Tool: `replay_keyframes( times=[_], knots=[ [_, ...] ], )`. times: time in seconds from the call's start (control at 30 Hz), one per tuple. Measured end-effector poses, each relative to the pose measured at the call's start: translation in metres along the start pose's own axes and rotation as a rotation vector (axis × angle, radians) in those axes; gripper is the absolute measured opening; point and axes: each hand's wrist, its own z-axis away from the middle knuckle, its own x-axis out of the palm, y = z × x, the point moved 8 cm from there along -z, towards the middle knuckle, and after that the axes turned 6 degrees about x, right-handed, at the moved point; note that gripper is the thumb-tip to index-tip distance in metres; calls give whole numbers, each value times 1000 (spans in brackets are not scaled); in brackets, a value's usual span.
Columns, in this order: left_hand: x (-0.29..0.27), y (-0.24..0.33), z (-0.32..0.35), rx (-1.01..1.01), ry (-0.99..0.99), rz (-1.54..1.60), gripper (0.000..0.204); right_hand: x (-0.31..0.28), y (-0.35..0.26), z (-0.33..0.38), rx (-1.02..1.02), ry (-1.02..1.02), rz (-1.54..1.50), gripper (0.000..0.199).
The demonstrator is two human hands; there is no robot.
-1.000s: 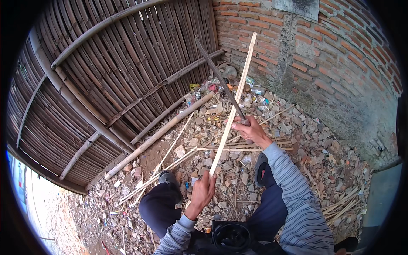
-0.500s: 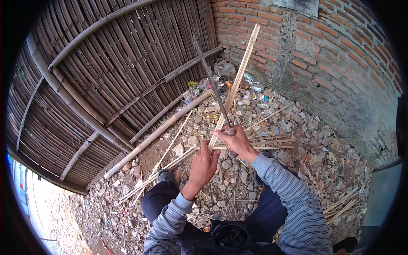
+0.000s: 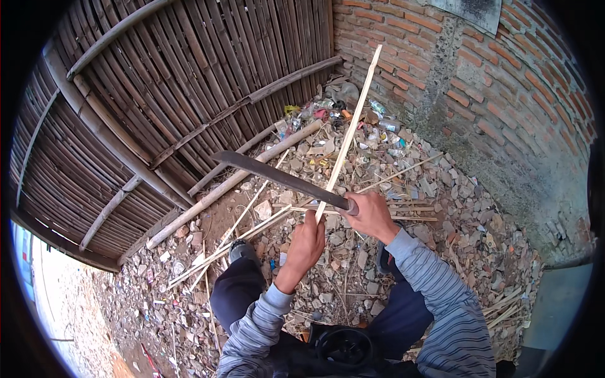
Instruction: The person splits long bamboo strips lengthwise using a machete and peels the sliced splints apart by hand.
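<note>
My left hand (image 3: 304, 247) is closed around the lower end of a long pale bamboo strip (image 3: 350, 135), which slants up and away to the right. In my right hand (image 3: 372, 216) is the handle of a machete (image 3: 283, 179). Its dark blade points left and crosses the strip a little above my left fingers; whether the edge touches the strip I cannot tell. More split bamboo strips (image 3: 233, 248) lie on the ground to the left of my left hand, and others (image 3: 403, 210) lie beneath my right hand.
Stones and rubble (image 3: 340, 296) cover the ground. A slatted bamboo wall (image 3: 201, 69) rises at left, with a bamboo pole (image 3: 233, 183) along its foot. The brick wall (image 3: 479, 82) stands at right, litter (image 3: 321, 113) in the corner. More strips (image 3: 506, 307) lie at lower right.
The machete has swung from pointing up and away to lying across the strip, its tip now to the left. The strip has turned to show a narrower side. Both hands keep their holds.
</note>
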Motion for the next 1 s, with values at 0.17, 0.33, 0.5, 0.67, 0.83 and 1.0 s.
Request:
replay_keyframes(
  times=[0.17,0.33,0.5,0.67,0.83,1.0],
  knots=[
    [2,-13,5,20,-1,-22,11,19,-28,4,-34,-81,163,15],
    [8,-16,9,-32,-60,122,18,30,-20,-3,52,-124,147,11],
    [14,-26,16,-67,-13,-156,14,22,-7,-17,119,-90,118,12],
    [6,-16,15,-83,43,-226,15,22,-8,-7,161,-86,141,13],
    [9,-20,18,-49,37,-134,13,26,-27,3,17,-139,203,15],
    [19,-21,16,-125,-13,-162,13,4,12,-21,191,-80,195,14]
  ],
)
